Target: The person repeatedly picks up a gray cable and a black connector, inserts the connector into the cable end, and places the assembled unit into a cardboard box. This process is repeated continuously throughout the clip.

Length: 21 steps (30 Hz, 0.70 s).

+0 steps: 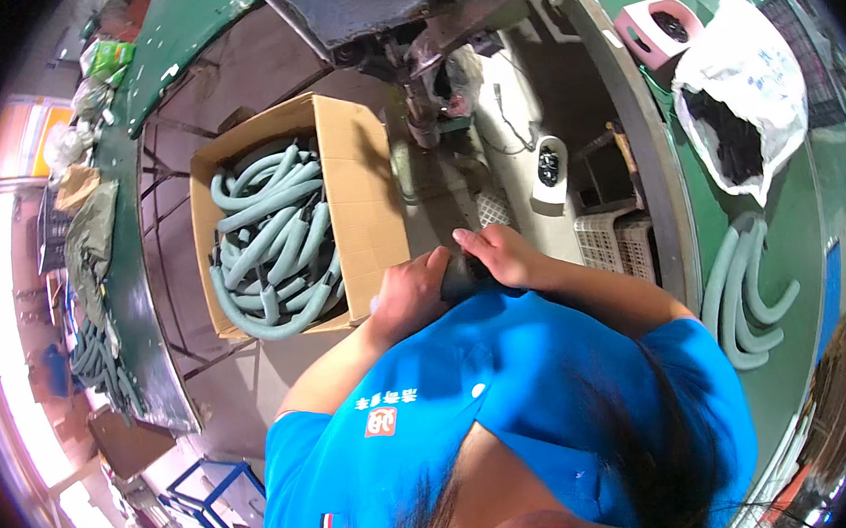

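My left hand [413, 289] and my right hand [503, 256] are close together in front of my waist, against the blue shirt [509, 376]. A dark, smooth thing [465, 276] shows between them; its kind cannot be made out. Both hands look closed around it, with thumbs toward each other and most fingers hidden. Just left of my hands stands an open cardboard box [364, 190] piled with curved grey-green foam-like tubes [272, 216], several with dark ends. Ahead of my hands a metal machine [377, 22] hangs into view from the top.
On the green table [784, 239] at the right lie several more curved tubes [744, 291], a white bag [738, 65] of black parts and a pink container [642, 33]. Below are a white container [552, 176] and plastic crates [613, 241]. Another green table [123, 246] runs along the left.
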Motion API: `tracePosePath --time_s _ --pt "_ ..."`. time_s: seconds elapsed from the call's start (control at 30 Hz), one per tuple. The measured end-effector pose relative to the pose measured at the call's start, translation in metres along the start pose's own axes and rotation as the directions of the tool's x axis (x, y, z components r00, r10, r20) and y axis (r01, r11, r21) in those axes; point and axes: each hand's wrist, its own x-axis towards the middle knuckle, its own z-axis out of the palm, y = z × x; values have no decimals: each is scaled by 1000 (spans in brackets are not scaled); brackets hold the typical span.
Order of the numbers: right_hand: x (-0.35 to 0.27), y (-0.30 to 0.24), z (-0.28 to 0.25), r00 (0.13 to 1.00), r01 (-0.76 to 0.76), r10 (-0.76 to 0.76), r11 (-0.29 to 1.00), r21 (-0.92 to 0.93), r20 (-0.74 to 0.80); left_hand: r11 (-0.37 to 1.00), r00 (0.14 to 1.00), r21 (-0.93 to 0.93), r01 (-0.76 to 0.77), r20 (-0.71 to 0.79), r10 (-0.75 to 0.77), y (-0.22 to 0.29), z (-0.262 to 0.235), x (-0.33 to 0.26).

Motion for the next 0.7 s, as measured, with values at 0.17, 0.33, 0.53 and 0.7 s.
tracePosePath --time_s 0.17,0.33,0.53,0.7 --pt "-9 -1 -26 994 -10 -31 935 355 109 974 972 170 153 -206 -116 -31 -16 -16" --pt "-52 61 -88 967 -91 160 943 320 -197 836 787 279 472 -561 -258 26 -160 -55" --pt "-110 104 -128 856 -131 129 991 31 -500 539 713 539 647 -678 -178 -110 -207 -55" --pt "-175 152 -189 581 -442 -129 779 -444 -804 637 862 712 296 -486 143 -183 -102 23"
